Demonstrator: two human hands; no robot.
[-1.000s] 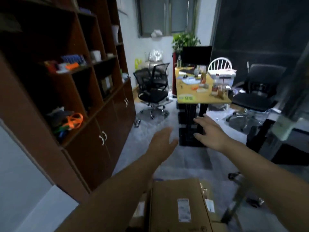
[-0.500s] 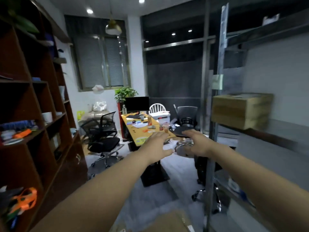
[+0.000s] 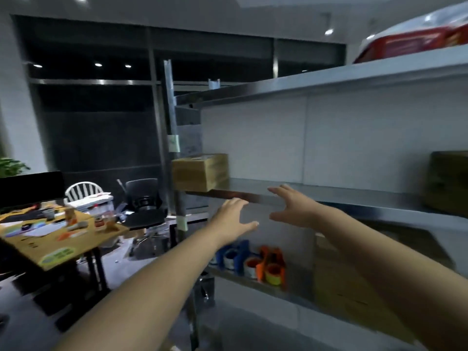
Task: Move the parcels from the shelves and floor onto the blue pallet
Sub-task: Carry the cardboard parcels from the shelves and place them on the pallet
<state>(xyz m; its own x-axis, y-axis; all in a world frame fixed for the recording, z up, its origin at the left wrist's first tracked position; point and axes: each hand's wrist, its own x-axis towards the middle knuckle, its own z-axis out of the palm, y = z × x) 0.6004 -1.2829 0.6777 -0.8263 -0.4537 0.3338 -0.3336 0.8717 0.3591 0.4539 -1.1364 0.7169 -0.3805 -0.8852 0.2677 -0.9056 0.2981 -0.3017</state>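
A: Which step are we doing?
B: We're reaching both empty hands, left and right, fingers spread apart, toward the cardboard parcel sitting at the metal shelf's left end.
A: Next?
B: We're needing one palm on each side.

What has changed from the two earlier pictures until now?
The view swung right, from the floor box and wooden cabinet to the metal shelf. Both hands rose toward it: left hand, right hand. They remain open and empty; the cardboard parcel is untouched.
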